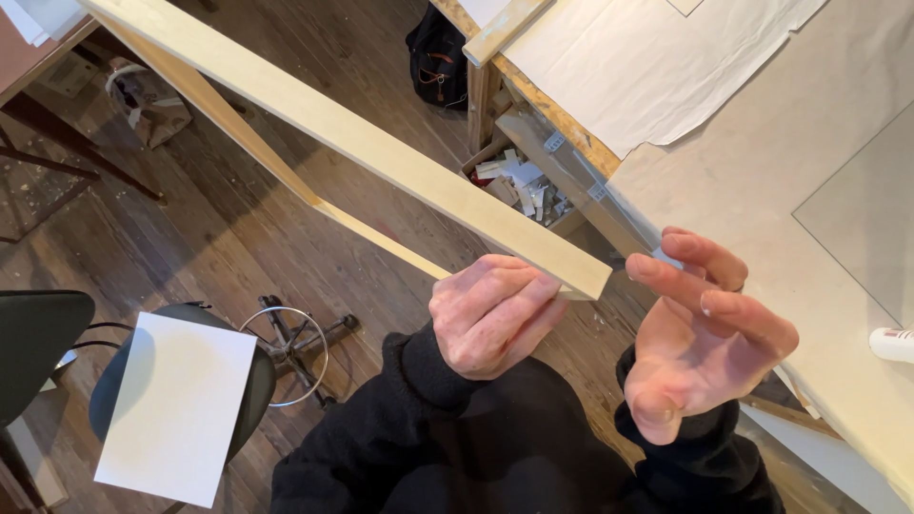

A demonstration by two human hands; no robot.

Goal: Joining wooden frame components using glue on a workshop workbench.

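Running from the upper left down to the middle of the view, the frame kept its long axis diagonal, its near corner pointing toward the right hand. It was pale bare wood, flat-faced and thin, with a second bar slanting beneath. The left hand curled its fingers around the near corner, above the wooden floor. The right hand was open, fingers loosely spread, just beside the corner, near the table.
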